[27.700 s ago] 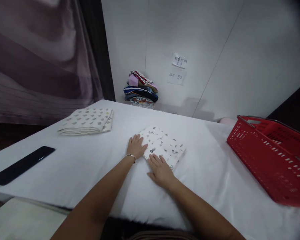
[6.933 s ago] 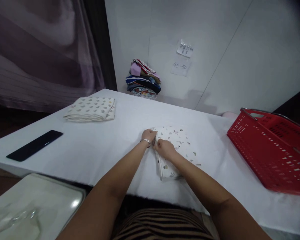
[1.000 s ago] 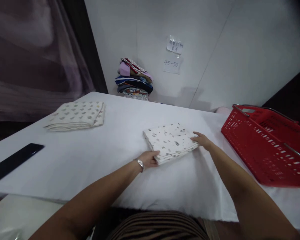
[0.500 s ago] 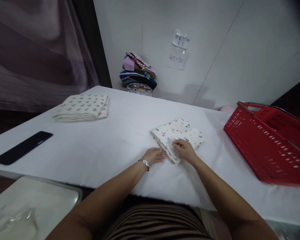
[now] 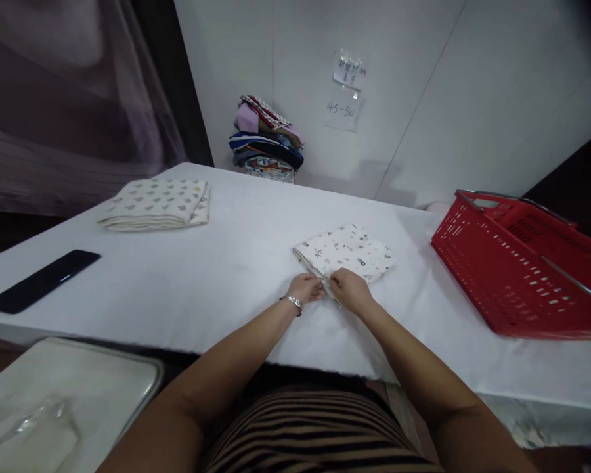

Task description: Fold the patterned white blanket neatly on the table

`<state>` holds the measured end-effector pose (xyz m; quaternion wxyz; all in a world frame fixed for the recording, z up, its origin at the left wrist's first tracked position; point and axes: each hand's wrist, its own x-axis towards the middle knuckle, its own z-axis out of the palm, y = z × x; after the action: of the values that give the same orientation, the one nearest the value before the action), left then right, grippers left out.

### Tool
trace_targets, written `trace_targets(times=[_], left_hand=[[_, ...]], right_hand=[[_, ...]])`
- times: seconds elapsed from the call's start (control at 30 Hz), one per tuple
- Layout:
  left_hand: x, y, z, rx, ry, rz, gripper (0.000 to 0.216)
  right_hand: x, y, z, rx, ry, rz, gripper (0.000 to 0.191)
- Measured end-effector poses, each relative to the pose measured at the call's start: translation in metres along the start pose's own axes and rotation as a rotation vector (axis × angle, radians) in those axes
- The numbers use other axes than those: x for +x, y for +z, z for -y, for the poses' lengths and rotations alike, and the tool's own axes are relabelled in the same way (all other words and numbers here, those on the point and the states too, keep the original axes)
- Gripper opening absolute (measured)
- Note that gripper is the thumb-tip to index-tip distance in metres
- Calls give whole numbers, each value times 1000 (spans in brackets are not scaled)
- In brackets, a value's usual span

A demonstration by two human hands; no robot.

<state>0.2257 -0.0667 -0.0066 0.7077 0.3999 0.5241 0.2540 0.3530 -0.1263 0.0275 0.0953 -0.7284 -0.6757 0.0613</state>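
A folded white cloth (image 5: 352,248) with small dark prints lies on the white-covered table (image 5: 226,276) in front of me. My left hand (image 5: 305,288), with a silver band at the wrist, is closed at the cloth's near-left edge, its fingertips on the folded layers. From above, my right hand (image 5: 349,288) pinches the same edge; its fingers are curled round the fabric. The two hands almost meet there, and they hide part of that edge.
A red perforated basket (image 5: 512,282) with metal handles stands at the right. Another folded patterned cloth (image 5: 157,205) lies at the back left, with a flat black object (image 5: 42,281) nearer. Stacked fabrics (image 5: 268,141) sit by the wall behind. A white stool-like surface (image 5: 103,378) is at lower left.
My left hand has moved up to the cloth's edge and its fingers have closed. My right hand has shifted left from the cloth's top to that edge. The view has tilted slightly.
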Motion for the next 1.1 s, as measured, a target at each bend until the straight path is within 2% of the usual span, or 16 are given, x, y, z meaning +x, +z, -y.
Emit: trace_targets(times=[0.23, 0.37, 0.53, 0.7, 0.83, 1.1], left_hand=[[7, 0, -2, 107, 91, -80, 10], [8, 0, -5, 170, 96, -81, 10], [13, 1, -5, 206, 91, -69, 16], [16, 3, -5, 222, 103, -63, 23], [15, 2, -6, 200, 112, -53, 24], [13, 5, -7, 113, 139, -29, 21]], right_hand=[[1, -6, -2, 2, 20, 28, 21], [2, -5, -2, -30, 8, 28, 22], [0, -10, 0, -160, -1, -22, 24], [1, -8, 8, -306, -29, 63, 22], [-2, -2, 14, -266, -53, 104, 21], [-3, -1, 3, -92, -16, 23, 17]])
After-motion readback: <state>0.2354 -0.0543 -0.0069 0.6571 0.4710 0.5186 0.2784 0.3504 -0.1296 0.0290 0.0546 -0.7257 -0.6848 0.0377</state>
